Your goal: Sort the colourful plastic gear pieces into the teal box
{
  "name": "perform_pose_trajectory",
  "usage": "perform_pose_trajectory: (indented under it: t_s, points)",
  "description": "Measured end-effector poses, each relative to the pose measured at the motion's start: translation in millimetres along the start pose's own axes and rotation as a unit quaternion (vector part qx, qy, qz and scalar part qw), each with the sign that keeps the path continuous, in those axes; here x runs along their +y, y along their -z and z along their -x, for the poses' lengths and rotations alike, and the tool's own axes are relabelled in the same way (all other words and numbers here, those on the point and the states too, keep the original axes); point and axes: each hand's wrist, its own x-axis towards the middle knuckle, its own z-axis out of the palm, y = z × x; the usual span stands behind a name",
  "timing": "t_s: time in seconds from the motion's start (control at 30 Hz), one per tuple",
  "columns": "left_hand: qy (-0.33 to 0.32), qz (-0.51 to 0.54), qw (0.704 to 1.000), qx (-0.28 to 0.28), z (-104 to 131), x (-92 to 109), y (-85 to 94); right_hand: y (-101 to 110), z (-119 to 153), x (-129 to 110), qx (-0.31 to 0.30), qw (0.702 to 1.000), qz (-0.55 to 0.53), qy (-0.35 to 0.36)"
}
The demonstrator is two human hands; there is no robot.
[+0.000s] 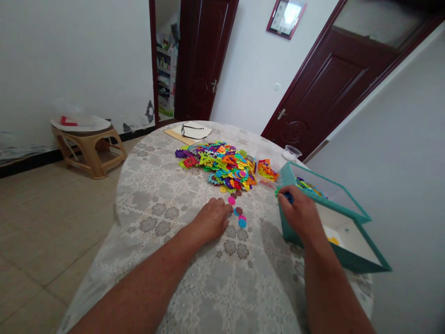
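My left hand (214, 217) rests low over the tablecloth with its fingers loosely bent and apart. Its fingertips are beside a few small toothed plastic discs: a pink disc (231, 200), a brown disc (238, 211) and a blue disc (242, 223). My right hand (298, 204) is closed at the near left edge of a teal box (290, 232). A dark blue plastic gear (288, 197) shows between its thumb and fingers, and a bit of a green piece (277, 191) sticks out at its left. Beyond both hands lies a heap of colourful plastic gears (222, 162).
A clear container of orange and yellow pieces (267, 170) stands between heap and box. The box has two compartments, with gears (309, 186) in the far one and a yellow piece (333, 240) in the near one. Glasses (193, 132) lie at the back; a stool (93, 153) stands left.
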Motion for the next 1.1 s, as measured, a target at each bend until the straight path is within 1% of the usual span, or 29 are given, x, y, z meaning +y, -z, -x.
perform_pose_trajectory:
  t_s: [0.1, 0.2, 0.27, 0.3, 0.37, 0.4, 0.43, 0.47, 0.5, 0.53, 0.57, 0.6, 0.63, 0.67, 0.73, 0.8, 0.93, 1.1]
  points:
    - [-0.003, -0.010, 1.000, -0.002, 0.2, 1.4, -0.1, 15.7, 11.0, 36.5, 0.072, 0.990, 0.116, -0.034]
    - [-0.005, -0.018, 1.000, -0.005, -0.2, 2.1, -0.7, 16.1, 21.6, 66.4, 0.122, 0.969, 0.201, -0.078]
    - [-0.006, -0.021, 1.000, -0.007, -0.3, 2.0, -1.7, 12.7, 24.1, 72.8, 0.150, 0.960, 0.219, -0.086]
    - [-0.007, -0.022, 1.000, -0.006, -0.5, 1.7, -2.4, 10.8, 23.8, 70.6, 0.165, 0.959, 0.215, -0.080]
    - [-0.010, -0.024, 1.000, -0.005, -0.9, 1.0, -4.0, 6.0, 21.3, 55.9, 0.187, 0.966, 0.173, -0.052]
    - [-0.012, -0.026, 1.000, -0.007, -1.2, 0.6, -4.7, 2.7, 20.0, 44.5, 0.178, 0.974, 0.135, -0.034]
    - [-0.014, -0.028, 0.999, -0.009, -1.6, 0.2, -5.4, -1.4, 19.4, 31.4, 0.152, 0.984, 0.089, -0.018]
    - [-0.014, -0.030, 0.999, -0.011, -2.0, -0.1, -6.1, -6.7, 19.6, 17.7, 0.102, 0.994, 0.037, -0.007]
    - [-0.013, -0.032, 0.999, -0.013, -2.4, -0.4, -6.7, -12.9, 20.8, 4.3, 0.036, 0.999, -0.013, -0.004]
    - [-0.012, -0.035, 0.999, -0.015, -2.7, -0.5, -7.3, -20.0, 23.0, -8.0, -0.034, 0.998, -0.054, -0.002]
    - [-0.012, -0.037, 0.999, -0.015, -3.0, -0.7, -7.8, -27.5, 25.8, -18.5, -0.105, 0.991, -0.081, -0.002]
    - [-0.012, -0.039, 0.999, -0.015, -3.2, -0.7, -8.2, -35.1, 29.0, -27.0, -0.162, 0.982, -0.092, -0.004]
    - [-0.013, -0.041, 0.999, -0.015, -3.4, -0.6, -8.6, -42.3, 32.1, -33.2, -0.205, 0.975, -0.090, -0.007]
    - [-0.015, -0.043, 0.999, -0.015, -3.5, -0.3, -8.8, -48.8, 34.9, -37.3, -0.234, 0.969, -0.077, -0.012]
    - [-0.018, -0.048, 0.999, -0.014, -3.5, 0.9, -8.5, -59.2, 38.7, -40.6, -0.259, 0.965, -0.044, -0.025]
    - [-0.019, -0.056, 0.998, -0.016, -3.4, 3.0, -7.2, -66.0, 40.0, -40.1, -0.274, 0.961, -0.033, -0.031]
    - [-0.011, -0.073, 0.997, -0.027, -2.8, 6.8, -4.7, -72.5, 38.5, -36.4, -0.293, 0.954, -0.063, -0.026]
    - [-0.016, -0.078, 0.997, -0.014, -2.5, 5.3, -7.8, -74.4, 38.1, -34.0, -0.286, 0.952, -0.106, -0.015]
